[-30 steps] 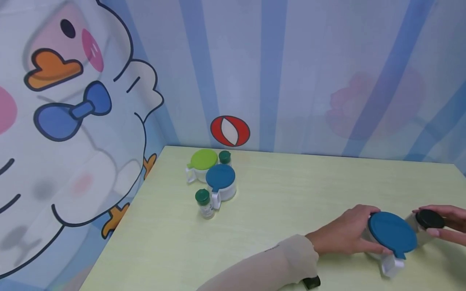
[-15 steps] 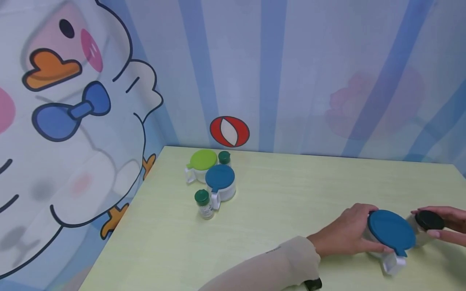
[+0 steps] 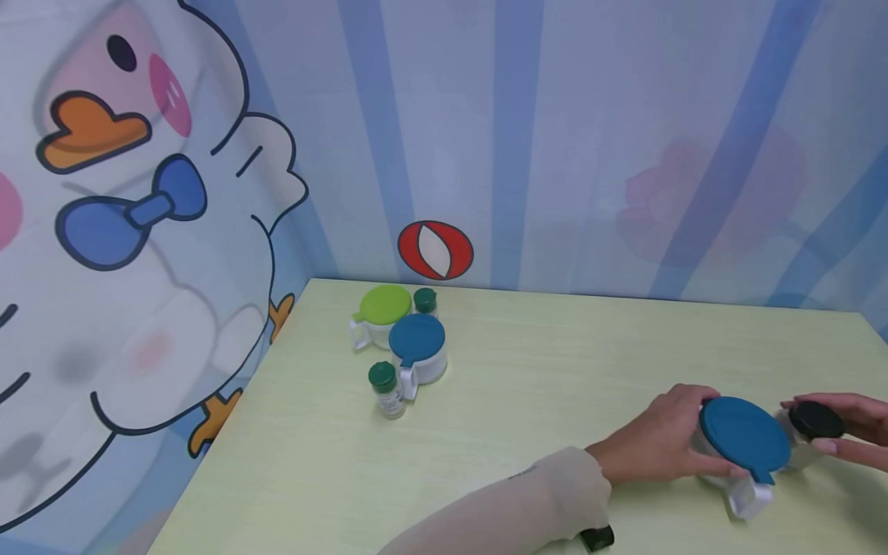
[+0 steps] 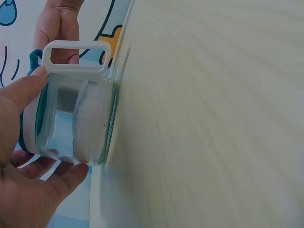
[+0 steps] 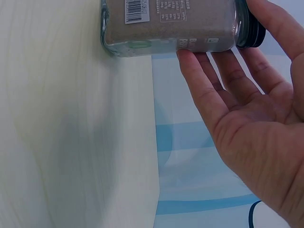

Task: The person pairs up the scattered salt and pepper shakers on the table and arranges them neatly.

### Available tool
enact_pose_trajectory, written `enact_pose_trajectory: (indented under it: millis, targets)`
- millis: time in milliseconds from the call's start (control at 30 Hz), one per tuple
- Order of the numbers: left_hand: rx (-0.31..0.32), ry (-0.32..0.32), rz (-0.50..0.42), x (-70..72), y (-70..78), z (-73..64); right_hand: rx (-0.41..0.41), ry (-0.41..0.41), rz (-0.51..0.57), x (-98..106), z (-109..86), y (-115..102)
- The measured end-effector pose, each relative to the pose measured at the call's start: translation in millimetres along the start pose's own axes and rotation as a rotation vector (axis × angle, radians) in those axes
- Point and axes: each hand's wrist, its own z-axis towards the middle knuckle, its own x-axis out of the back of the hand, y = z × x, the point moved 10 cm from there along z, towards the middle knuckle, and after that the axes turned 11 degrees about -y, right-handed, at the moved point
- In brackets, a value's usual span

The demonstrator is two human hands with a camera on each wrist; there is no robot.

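Observation:
My left hand (image 3: pixel 669 439) grips a clear seasoning jar (image 3: pixel 745 435) with a blue lid and white handle, fingers on the far side, thumb on the near one. White granules fill part of this jar (image 4: pixel 90 123) in the left wrist view, where its base is right at the table surface. Just right of it, my right hand (image 3: pixel 856 432) holds a black-capped spice bottle (image 3: pixel 817 421) between thumb and fingers. Grey-brown powder and a barcode show through the glass of the bottle (image 5: pixel 166 28) in the right wrist view. The two containers stand close together; the jar partly overlaps the bottle.
At the table's (image 3: pixel 555 354) back left stand a green-lidded jar (image 3: pixel 385 306), another blue-lidded jar (image 3: pixel 418 339) and two green-capped shakers, one in front (image 3: pixel 386 389) and one behind (image 3: pixel 425 299). A cartoon-printed wall (image 3: pixel 583 154) rises behind and to the left.
The blue-lidded jar in my left hand has edged slightly toward the back of the table. My right hand keeps its hold on the spice bottle. The head view has shifted a little.

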Motion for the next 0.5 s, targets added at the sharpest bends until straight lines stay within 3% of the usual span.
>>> enact_pose_trajectory:
  millis: [500]
  targets:
    - [0.013, 0.008, -0.012, 2.2, -0.4, 2.3, 0.03, 0.001, 0.042, 2.7, -2.1, 2.7]
